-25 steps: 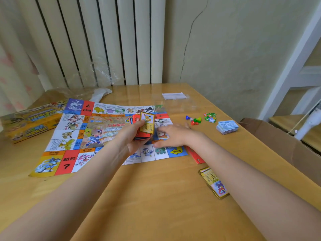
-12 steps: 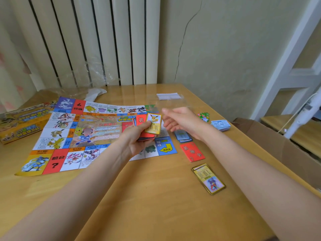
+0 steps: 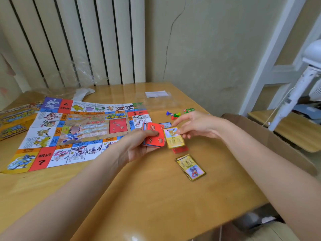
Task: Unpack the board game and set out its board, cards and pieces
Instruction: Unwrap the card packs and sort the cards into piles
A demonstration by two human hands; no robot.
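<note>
- A yellow-bordered card, a moment ago on top of the deck, is now pinched by the right hand just right of the deck.
- The left hand grips the red-backed deck, thumb across its top card, over the game board's right edge.
- Right of the board on the table lie a red card pile, a yellow card pile and coloured pieces.
- The game box lies left of the board.
</note>
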